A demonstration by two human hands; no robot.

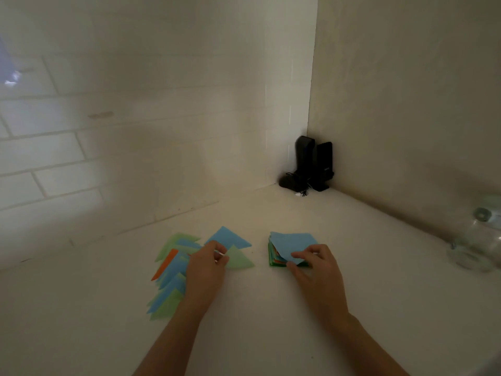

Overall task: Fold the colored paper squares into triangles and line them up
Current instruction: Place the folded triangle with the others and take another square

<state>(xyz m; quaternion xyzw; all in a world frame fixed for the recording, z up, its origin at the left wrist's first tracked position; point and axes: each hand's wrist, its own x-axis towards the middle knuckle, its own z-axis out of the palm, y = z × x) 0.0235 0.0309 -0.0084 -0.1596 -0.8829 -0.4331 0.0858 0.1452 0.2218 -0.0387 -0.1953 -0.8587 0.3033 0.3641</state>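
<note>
While hands work, black speakers (314, 164) cornerward, glass jar (474, 245) rightward

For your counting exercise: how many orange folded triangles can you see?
1: an orange triangle lies in the overlapping row left of the left hand. Others may be hidden beneath.

Two hands (208, 263), one stack (287, 249), many triangles (173, 278).
</note>
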